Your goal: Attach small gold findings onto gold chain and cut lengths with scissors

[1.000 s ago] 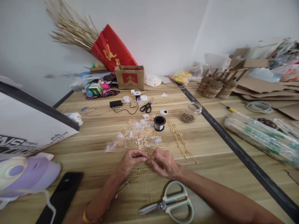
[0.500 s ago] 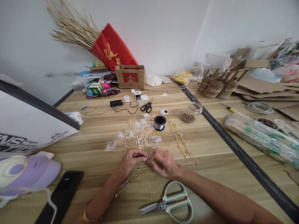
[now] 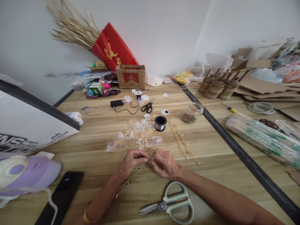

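Note:
My left hand (image 3: 131,162) and my right hand (image 3: 164,163) meet fingertip to fingertip over the wooden table (image 3: 98,147), both pinched on a thin gold chain (image 3: 131,180) that trails down toward my left forearm. Just beyond the fingers lies a heap of small gold and silver findings in clear bags (image 3: 138,137). A second gold chain (image 3: 182,142) stretches across the table to the right of it. White-handled scissors (image 3: 172,203) lie below my right wrist.
A spool of silver wire (image 3: 160,122), black scissors (image 3: 147,107), a bead dish (image 3: 189,117) and a black adapter (image 3: 116,103) sit farther back. A phone (image 3: 62,196) and purple mask (image 3: 28,175) lie at left, a white board (image 3: 28,122) behind. Wrapped sticks (image 3: 260,137) and cardboard fill the right.

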A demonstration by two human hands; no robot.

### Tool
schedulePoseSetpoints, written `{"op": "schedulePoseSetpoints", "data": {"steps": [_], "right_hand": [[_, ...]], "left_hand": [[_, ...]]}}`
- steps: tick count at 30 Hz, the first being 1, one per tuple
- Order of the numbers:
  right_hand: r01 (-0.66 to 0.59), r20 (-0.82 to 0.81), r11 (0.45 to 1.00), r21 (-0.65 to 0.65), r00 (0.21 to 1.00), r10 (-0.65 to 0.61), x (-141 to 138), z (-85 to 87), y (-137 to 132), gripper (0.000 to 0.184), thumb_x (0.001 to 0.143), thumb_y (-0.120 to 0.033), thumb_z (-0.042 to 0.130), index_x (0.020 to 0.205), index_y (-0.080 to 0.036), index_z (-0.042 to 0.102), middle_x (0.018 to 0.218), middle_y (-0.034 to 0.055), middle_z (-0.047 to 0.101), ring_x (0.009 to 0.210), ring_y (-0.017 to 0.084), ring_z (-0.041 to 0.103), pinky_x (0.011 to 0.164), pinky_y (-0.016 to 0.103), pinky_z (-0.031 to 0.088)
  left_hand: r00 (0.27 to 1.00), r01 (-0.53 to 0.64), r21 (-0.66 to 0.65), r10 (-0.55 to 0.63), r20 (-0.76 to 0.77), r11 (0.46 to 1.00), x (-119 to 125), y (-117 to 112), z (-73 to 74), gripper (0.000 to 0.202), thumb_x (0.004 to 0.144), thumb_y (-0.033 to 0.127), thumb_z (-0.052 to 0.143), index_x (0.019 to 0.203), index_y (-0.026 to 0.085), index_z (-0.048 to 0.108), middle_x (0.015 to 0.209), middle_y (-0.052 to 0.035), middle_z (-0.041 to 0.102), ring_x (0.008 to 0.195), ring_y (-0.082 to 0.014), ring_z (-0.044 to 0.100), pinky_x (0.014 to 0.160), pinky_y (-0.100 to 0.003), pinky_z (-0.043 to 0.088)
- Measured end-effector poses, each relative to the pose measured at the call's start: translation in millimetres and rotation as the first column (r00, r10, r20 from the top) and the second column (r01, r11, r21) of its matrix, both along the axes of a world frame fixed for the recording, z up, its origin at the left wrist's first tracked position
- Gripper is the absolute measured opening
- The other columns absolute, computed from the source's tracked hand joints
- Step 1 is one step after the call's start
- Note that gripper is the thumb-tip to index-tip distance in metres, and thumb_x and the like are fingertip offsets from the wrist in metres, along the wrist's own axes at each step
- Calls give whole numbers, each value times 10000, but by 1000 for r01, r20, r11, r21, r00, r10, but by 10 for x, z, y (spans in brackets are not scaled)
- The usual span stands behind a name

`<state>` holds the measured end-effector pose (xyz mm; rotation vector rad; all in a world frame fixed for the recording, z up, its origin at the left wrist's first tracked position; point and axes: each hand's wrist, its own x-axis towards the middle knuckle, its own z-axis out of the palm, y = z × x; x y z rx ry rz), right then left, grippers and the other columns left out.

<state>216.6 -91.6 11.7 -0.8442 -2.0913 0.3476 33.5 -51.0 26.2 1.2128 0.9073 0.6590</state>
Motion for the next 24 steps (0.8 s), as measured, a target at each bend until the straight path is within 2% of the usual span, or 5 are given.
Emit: {"op": "schedulePoseSetpoints", "data": {"steps": [24], "right_hand": [[-5, 15, 999, -35, 1000, 5, -11, -7, 5, 59, 849, -147, 435, 818, -191, 460, 714, 31, 530, 649, 154, 487, 570, 260, 391]], "left_hand": [[1000, 15, 11, -15, -12, 1000, 4, -5, 6, 123, 582, 221, 758, 663, 141, 711, 671, -23, 694, 644, -151, 600, 669, -259, 459]]}}
